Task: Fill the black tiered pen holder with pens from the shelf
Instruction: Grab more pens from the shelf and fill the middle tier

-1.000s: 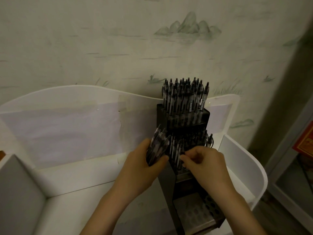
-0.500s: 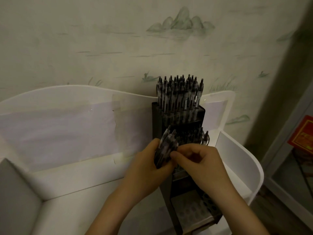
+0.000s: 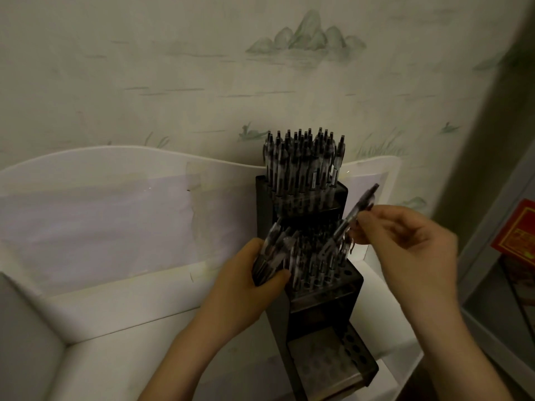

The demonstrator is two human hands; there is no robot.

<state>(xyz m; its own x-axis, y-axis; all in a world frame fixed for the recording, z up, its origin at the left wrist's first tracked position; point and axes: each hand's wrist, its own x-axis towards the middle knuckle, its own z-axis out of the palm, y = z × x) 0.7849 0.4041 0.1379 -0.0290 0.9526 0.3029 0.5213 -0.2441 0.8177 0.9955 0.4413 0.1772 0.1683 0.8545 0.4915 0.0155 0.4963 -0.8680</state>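
Pen holder [image 3: 324, 299] on the shelf [image 3: 115, 357], against its back panel.
Left hand [image 3: 246, 287] with a pen bundle [image 3: 272, 256] left of the holder; right hand [image 3: 411, 247] with one pen [image 3: 353, 215] right of it.

- Pen holder [image 3: 324, 311]: black, matt, hard plastic by its look.
- Pens [image 3: 301, 163]: clear glossy plastic barrels, dark caps.
- Shelf [image 3: 121, 319]: smooth white, faintly sheened.
- Wallpaper [image 3: 202, 68]: matt printed paper.

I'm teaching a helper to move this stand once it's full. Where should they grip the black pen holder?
Probably the bare lower body of the black pen holder, one hand on each flat side wall, from the left and right. Pens crowd the top tier, and the front steps down in tiers, so neither offers a clean hold.
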